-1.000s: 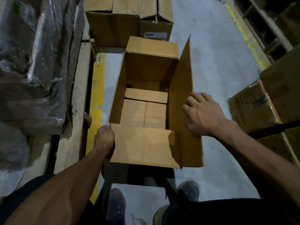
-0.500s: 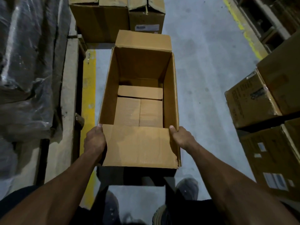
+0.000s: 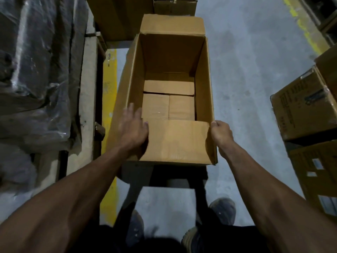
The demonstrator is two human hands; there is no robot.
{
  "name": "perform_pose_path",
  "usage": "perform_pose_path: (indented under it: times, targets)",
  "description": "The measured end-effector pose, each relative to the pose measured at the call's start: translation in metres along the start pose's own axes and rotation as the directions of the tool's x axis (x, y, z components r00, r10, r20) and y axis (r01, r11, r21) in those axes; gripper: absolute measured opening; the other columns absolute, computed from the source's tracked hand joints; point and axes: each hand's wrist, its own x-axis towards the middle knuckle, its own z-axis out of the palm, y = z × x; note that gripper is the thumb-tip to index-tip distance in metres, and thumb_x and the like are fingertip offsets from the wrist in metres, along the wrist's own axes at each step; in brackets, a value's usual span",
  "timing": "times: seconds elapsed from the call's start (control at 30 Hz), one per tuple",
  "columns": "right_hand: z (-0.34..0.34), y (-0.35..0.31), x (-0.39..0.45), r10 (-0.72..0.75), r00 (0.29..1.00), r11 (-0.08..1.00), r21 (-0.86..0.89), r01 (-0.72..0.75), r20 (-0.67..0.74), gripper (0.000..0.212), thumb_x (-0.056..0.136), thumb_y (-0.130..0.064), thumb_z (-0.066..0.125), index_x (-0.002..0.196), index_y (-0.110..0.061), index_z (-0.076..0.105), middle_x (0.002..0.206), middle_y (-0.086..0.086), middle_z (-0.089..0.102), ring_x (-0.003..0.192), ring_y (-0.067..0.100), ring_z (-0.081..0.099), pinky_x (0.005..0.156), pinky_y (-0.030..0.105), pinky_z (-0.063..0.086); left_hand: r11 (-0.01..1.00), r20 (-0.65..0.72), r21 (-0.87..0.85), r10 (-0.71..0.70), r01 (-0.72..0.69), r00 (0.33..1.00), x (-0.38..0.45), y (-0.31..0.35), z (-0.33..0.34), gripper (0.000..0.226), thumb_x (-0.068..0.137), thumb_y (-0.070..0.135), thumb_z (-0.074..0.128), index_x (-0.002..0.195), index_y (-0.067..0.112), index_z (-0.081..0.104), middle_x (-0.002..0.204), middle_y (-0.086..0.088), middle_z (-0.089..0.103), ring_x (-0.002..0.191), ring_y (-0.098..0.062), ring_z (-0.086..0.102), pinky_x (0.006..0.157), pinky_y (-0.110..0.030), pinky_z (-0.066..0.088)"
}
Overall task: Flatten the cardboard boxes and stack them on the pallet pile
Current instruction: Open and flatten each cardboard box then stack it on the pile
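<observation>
Looking down at an open cardboard box [image 3: 169, 84] held up in front of the body, above a grey concrete floor [image 3: 255, 61]. Box standing mouth-up, its bottom flaps folded shut inside, far flap [image 3: 172, 23] tipping outward, near flap [image 3: 178, 139] folding down toward the body. Left hand [image 3: 134, 128] blurring at the near left corner, fingers spread loosely and lying flat against the left wall and the near flap, closing on nothing. Right hand [image 3: 221, 134] gripping the near right corner, fingers curled and pinching the edge of the right wall where the near flap meets it. Both bare forearms reaching in from the lower corners.

Floor showing dull, scuffed and dimly lit. Yellow painted line [image 3: 109, 84] running along the floor just left of the box, beside a pale concrete kerb [image 3: 89, 73]. Dark goods wrapped in shiny plastic film [image 3: 36, 70] filling the left side beyond the kerb. Two more cardboard boxes [image 3: 124, 17] sitting on the floor just past the far flap. Stacked cartons [image 3: 302, 106] with printed labels standing at the right edge, well apart from the held box. Second yellow line [image 3: 302, 30] slanting across the upper right, next to dark racking. Two shoes [image 3: 222, 210] standing on the floor below the box, with dark trousers at the lower edge.
</observation>
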Motion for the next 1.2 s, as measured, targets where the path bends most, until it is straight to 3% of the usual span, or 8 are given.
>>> perform_pose_path:
  times: [0.1, 0.17, 0.37, 0.57, 0.73, 0.83, 0.93, 1.2]
  targets:
    - [-0.004, 0.009, 0.001, 0.1, 0.988, 0.94, 0.314, -0.133, 0.118, 0.051, 0.104, -0.05, 0.033, 0.124, -0.015, 0.064, 0.116, 0.007, 0.067, 0.105, 0.026, 0.062, 0.101, 0.048, 0.049, 0.961, 0.247, 0.189, 0.153, -0.203, 0.957, 0.016, 0.024, -0.004, 0.058, 0.1, 0.046, 0.047, 0.149, 0.016, 0.035, 0.155, -0.009, 0.037, 0.145, -0.031, 0.028, 0.119, -0.049, 0.018]
    - [-0.008, 0.013, 0.002, 0.105, 0.98, 0.911, 0.379, -0.162, 0.167, 0.057, 0.105, -0.054, 0.029, 0.124, -0.013, 0.064, 0.117, 0.007, 0.068, 0.107, 0.025, 0.062, 0.104, 0.047, 0.047, 0.953, 0.372, 0.201, 0.14, -0.227, 0.918, 0.028, 0.03, -0.005, 0.049, 0.099, 0.053, 0.046, 0.13, 0.016, 0.053, 0.131, -0.011, 0.059, 0.122, -0.03, 0.052, 0.111, -0.047, 0.037]
    - [-0.019, 0.021, -0.002, 0.045, 0.947, 0.83, 0.516, -0.213, 0.319, 0.048, 0.108, -0.049, 0.026, 0.101, -0.017, 0.062, 0.099, -0.002, 0.066, 0.094, 0.015, 0.061, 0.095, 0.039, 0.046, 0.939, 0.232, 0.201, 0.23, -0.278, 0.945, 0.019, 0.035, -0.026, 0.043, 0.092, 0.057, 0.056, 0.104, 0.016, 0.061, 0.101, -0.005, 0.063, 0.089, -0.021, 0.059, 0.08, -0.042, 0.054]
    - [-0.023, 0.021, -0.007, -0.042, 0.942, 0.915, 0.392, -0.098, 0.334, 0.021, 0.1, -0.016, 0.054, 0.093, -0.018, 0.074, 0.077, 0.0, 0.07, 0.073, 0.018, 0.062, 0.081, 0.036, 0.053, 0.85, 0.198, 0.214, 0.445, -0.481, 0.874, -0.026, 0.038, -0.082, 0.042, 0.101, 0.047, 0.045, 0.126, 0.017, 0.062, 0.114, -0.006, 0.064, 0.102, -0.022, 0.059, 0.082, -0.035, 0.051]
    - [-0.028, 0.024, -0.021, -0.045, 0.94, 0.99, 0.142, -0.003, 0.339, 0.024, 0.1, -0.008, 0.056, 0.118, -0.025, 0.057, 0.098, 0.008, 0.067, 0.077, 0.025, 0.066, 0.048, 0.025, 0.054, 0.904, 0.465, -0.038, 0.393, -0.426, 0.793, -0.06, 0.042, -0.121, 0.046, 0.102, 0.05, 0.039, 0.101, 0.019, 0.074, 0.086, 0.002, 0.07, 0.074, -0.01, 0.062, 0.064, -0.027, 0.046]
    - [-0.023, 0.028, -0.028, -0.013, 0.939, 0.999, -0.034, 0.027, 0.343, 0.058, 0.095, 0.0, 0.059, 0.142, -0.029, 0.045, 0.119, 0.008, 0.06, 0.097, 0.032, 0.065, 0.072, 0.042, 0.061, 0.889, 0.672, 0.057, 0.303, -0.455, 0.676, -0.072, 0.042, -0.11, 0.042, 0.1, 0.05, 0.047, 0.114, 0.018, 0.07, 0.105, 0.001, 0.071, 0.097, -0.015, 0.065, 0.082, -0.03, 0.05]
    - [-0.018, 0.027, -0.039, -0.01, 0.956, 0.995, -0.09, 0.038, 0.292, 0.06, 0.097, 0.004, 0.051, 0.15, -0.022, 0.04, 0.117, 0.011, 0.058, 0.094, 0.031, 0.06, 0.083, 0.049, 0.058, 0.845, 0.785, 0.199, 0.165, -0.495, 0.597, -0.076, 0.033, -0.075, 0.051, 0.095, 0.055, 0.054, 0.126, 0.014, 0.059, 0.126, -0.006, 0.063, 0.111, -0.026, 0.059, 0.092, -0.035, 0.049]
    - [-0.015, 0.028, -0.058, -0.003, 0.958, 0.995, -0.093, 0.031, 0.288, 0.052, 0.1, -0.001, 0.049, 0.148, -0.021, 0.043, 0.112, 0.007, 0.055, 0.078, 0.02, 0.057, 0.054, 0.03, 0.049, 0.873, 0.634, 0.31, 0.104, -0.375, 0.766, -0.09, 0.011, 0.008, 0.038, 0.088, 0.049, 0.067, 0.104, 0.02, 0.049, 0.105, -0.004, 0.059, 0.089, -0.019, 0.052, 0.069, -0.033, 0.042]
